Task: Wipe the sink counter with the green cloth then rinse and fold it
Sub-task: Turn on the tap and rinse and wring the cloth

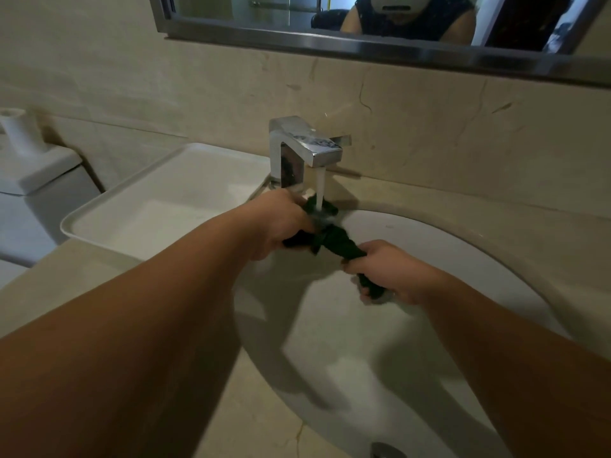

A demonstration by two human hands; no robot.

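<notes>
Head view puts both your bare arms reaching out over the sink (pixel 429 246). Your left hand (pixel 281 223) is fisted around one end of the cloth (pixel 334 238), fingers curled tight on it, close under the tap (pixel 305 148). Your right hand (pixel 386 272) grips the other end, fingers wrapped round it, with a short dark tail of fabric poking out below the fist. Between your two hands the cloth is bunched and twisted into a dark green rope, held in the air above the basin and touching nothing but your hands and the water (pixel 319 190). That stream falls straight from the spout and lands on the upper part of the cloth beside your left hand.

Beige stone surface (pixel 496 200) runs around the basin. To your left a white rectangular tray (pixel 109 206) sits on it, just beside the tap base. Past the tray, at the far left, stands a white toilet tank (pixel 43 173). Part of the drain (pixel 385 449) shows at the bottom edge of the basin. Above the backsplash hangs a mirror (pixel 264 14) with a metal frame, showing your reflected torso in a dark top.
</notes>
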